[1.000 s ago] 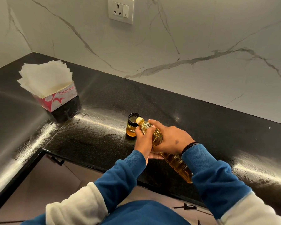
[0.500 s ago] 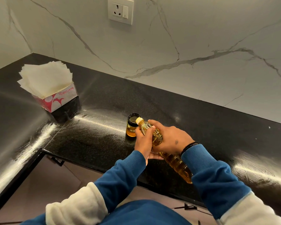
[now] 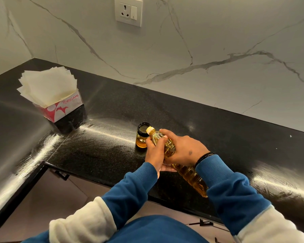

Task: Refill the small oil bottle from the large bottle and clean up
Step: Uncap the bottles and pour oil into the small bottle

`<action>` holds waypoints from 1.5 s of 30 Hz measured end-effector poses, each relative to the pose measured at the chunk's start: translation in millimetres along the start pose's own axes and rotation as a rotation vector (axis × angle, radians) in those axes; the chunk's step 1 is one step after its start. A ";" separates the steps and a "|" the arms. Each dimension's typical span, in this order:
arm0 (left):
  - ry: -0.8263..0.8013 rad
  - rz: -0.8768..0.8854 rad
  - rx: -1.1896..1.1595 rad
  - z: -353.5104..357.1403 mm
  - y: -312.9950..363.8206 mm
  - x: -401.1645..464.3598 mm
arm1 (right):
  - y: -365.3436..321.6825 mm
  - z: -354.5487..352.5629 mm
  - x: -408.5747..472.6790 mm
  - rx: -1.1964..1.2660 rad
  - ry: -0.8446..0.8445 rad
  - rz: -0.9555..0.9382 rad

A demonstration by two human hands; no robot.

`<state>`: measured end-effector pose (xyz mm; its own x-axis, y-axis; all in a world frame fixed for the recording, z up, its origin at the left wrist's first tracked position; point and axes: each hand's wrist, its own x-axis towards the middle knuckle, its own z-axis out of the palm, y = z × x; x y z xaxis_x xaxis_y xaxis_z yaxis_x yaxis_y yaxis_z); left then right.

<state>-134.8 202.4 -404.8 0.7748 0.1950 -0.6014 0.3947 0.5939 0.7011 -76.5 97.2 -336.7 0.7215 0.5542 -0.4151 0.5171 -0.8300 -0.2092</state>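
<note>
Holding the large bottle [image 3: 188, 172] with both hands, the person had it tipped over so its pale neck [image 3: 150, 130] sat right at the open top of the small oil bottle [image 3: 142, 135]. The right hand [image 3: 183, 149] was wrapped over the top of the big bottle, fingers curled round it near the neck. The left hand [image 3: 155, 153] gripped the same bottle from the other side, just beside the little one. The fat end of the big bottle stuck out back toward the person, under the right sleeve [image 3: 226, 186]. The small bottle stood up straight on the black counter [image 3: 103, 148], with yellow oil in its lower part. Whether oil was running out could not be seen. Far off to the left stood a box of tissues [image 3: 60, 109] with white sheets poking up, well apart from the bottles. A wall socket [image 3: 128, 11] sat high on the marble wall [image 3: 218, 41] behind. Nothing stood between the hands and the small bottle.
</note>
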 end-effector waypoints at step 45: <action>-0.002 -0.003 0.011 3.5 2.6 2.0 | -3.2 -13.9 -3.0 -0.002 -0.053 0.012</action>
<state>-130.5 201.6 -402.8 0.7746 0.1920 -0.6026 0.4019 0.5861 0.7035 -73.9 99.1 -322.5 0.7022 0.5397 -0.4644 0.5093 -0.8365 -0.2019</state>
